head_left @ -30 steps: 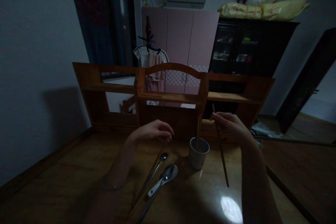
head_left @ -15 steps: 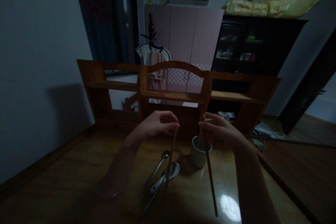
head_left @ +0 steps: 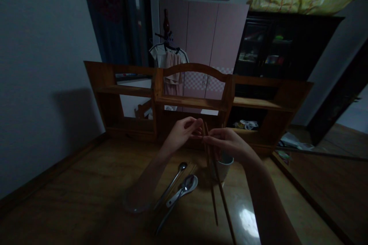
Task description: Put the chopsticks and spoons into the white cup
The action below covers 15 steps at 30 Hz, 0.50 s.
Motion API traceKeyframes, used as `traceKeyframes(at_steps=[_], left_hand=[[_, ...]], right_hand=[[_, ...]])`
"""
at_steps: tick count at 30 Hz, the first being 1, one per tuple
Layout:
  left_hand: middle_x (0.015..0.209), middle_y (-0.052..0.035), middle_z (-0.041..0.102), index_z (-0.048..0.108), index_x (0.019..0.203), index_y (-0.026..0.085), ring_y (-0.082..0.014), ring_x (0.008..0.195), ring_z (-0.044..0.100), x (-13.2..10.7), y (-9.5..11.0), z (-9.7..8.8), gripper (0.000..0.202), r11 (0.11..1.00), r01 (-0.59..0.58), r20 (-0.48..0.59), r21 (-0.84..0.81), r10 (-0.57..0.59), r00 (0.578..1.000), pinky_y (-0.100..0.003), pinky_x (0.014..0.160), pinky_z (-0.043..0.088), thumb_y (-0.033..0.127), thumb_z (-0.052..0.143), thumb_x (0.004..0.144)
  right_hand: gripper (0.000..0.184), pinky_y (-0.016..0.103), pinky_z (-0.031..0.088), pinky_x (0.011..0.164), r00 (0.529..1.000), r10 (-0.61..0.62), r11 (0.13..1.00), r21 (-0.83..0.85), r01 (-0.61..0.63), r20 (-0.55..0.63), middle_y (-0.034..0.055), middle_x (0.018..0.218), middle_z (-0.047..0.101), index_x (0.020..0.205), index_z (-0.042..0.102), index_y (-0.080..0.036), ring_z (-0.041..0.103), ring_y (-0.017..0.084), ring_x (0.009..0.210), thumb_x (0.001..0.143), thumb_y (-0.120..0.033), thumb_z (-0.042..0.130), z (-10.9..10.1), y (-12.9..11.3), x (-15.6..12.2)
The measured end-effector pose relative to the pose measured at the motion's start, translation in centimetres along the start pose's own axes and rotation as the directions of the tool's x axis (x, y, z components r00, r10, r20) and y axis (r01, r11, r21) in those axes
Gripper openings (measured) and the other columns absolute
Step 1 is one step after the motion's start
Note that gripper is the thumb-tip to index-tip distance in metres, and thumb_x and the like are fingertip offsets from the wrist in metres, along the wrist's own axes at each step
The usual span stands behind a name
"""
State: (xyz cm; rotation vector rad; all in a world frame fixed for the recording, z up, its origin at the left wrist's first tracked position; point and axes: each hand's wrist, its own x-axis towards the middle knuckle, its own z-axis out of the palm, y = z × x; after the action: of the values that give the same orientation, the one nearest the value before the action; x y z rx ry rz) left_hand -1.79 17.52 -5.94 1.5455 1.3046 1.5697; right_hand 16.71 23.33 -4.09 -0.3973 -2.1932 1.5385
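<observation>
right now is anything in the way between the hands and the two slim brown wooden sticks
Nothing visible: the left hand and the right hand meet the upper part of the two slim brown wooden sticks. The pale round cup stands behind the sticks and partly behind the right hand, so it blocks neither hand.

Head-worn view from close above the wooden desk, forward and down toward the shelf.

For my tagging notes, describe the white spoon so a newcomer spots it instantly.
On the desk, look left of the cup. The white spoon lies partly under a metal spoon; its white, shorter handle sets it apart from both metal ones.
</observation>
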Motion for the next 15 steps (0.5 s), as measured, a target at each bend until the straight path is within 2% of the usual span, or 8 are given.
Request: traceKeyframes(at_steps=[1,2,3,4,6,8,11,15], left_hand=[[0.09,-0.007,0.066,0.06,0.097,0.014,-0.0174,0.08,0.066,0.3,-1.4,0.1,0.041,0.99,0.049,0.015,0.129,-0.052,0.999,-0.027,0.067,0.057,0.052,0.045,0.094],[0.092,-0.0074,0.067,0.06,0.099,0.014,-0.0166,0.079,0.066,0.6,-3.0,0.2,0.042,0.937,0.123,0.031,0.326,-0.141,0.99,-0.026,0.067,0.055,0.049,0.038,0.097],[0.091,-0.0058,0.068,0.062,0.099,0.016,-0.0159,0.078,0.067,0.6,-4.7,0.4,0.039,0.809,0.184,0.045,0.558,-0.251,0.967,-0.024,0.067,0.054,0.047,0.039,0.097],[0.087,-0.0061,0.07,0.065,0.091,0.017,-0.0187,0.08,0.067,0.5,-6.4,0.7,0.03,0.743,0.202,0.06,0.638,-0.31,0.949,-0.026,0.069,0.052,0.044,0.054,0.091],[0.085,-0.0084,0.071,0.067,0.075,0.016,-0.0257,0.085,0.068,0.1,-9.2,1.4,0.022,0.641,0.236,0.044,0.73,-0.389,0.92,-0.029,0.072,0.051,0.033,0.079,0.068],[0.092,-0.0122,0.071,0.066,0.071,0.016,-0.0312,0.093,0.066,-0.4,-11.2,2.1,0.025,0.555,0.257,0.011,0.791,-0.434,0.901,-0.032,0.076,0.05,0.02,0.084,0.055],[0.096,-0.0144,0.071,0.066,0.072,0.016,-0.0332,0.096,0.066,-0.6,-12.6,2.7,0.027,0.468,0.274,-0.018,0.84,-0.481,0.877,-0.034,0.077,0.049,0.015,0.083,0.051],[0.083,-0.0103,0.072,0.065,0.065,0.017,-0.0296,0.083,0.068,0.1,-13.1,2.3,0.022,0.437,0.295,-0.014,0.85,-0.541,0.841,-0.03,0.068,0.049,0.016,0.08,0.05]], right_hand=[[0.034,0.016,0.04,0.039,1.0,0.0,1.0,-0.012,0.0,-0.015,0.0017,0.063,0.062,0.078,0.06,-0.014,0.056,0.011,0.044,0.088,-0.046,0.067,-0.3,0.1,-0.1],[0.034,0.016,0.039,0.038,0.999,-0.003,1.0,-0.022,0.003,-0.035,0.0021,0.062,0.062,0.078,0.06,-0.013,0.056,0.011,0.043,0.089,-0.045,0.066,-0.6,0.1,-0.2],[0.034,0.016,0.039,0.038,0.999,-0.009,1.0,-0.03,0.007,-0.054,0.0027,0.063,0.063,0.078,0.06,-0.013,0.055,0.011,0.043,0.089,-0.045,0.066,-1.0,0.0,-0.3],[0.033,0.016,0.038,0.038,0.997,-0.014,0.999,-0.036,0.011,-0.07,0.0033,0.064,0.063,0.079,0.061,-0.013,0.055,0.011,0.043,0.09,-0.044,0.065,-1.3,-0.1,-0.6],[0.033,0.016,0.039,0.04,0.996,-0.022,0.999,-0.046,0.018,-0.09,0.0042,0.065,0.064,0.08,0.061,-0.012,0.055,0.01,0.043,0.091,-0.043,0.065,-2.1,-0.5,-1.1],[0.032,0.016,0.041,0.041,0.994,-0.029,0.998,-0.055,0.023,-0.106,0.0045,0.066,0.065,0.08,0.061,-0.012,0.056,0.011,0.045,0.092,-0.042,0.064,-2.8,-0.9,-1.6],[0.03,0.015,0.041,0.042,0.99,-0.012,0.999,-0.053,0.005,-0.141,0.0044,0.065,0.065,0.081,0.062,-0.013,0.056,0.01,0.047,0.092,-0.041,0.065,-3.6,-1.3,-2.2],[0.031,0.016,0.04,0.042,0.987,-0.023,0.999,-0.042,0.016,-0.159,0.0041,0.064,0.065,0.08,0.062,-0.014,0.055,0.01,0.045,0.09,-0.042,0.067,-4.2,-1.2,-2.4]])
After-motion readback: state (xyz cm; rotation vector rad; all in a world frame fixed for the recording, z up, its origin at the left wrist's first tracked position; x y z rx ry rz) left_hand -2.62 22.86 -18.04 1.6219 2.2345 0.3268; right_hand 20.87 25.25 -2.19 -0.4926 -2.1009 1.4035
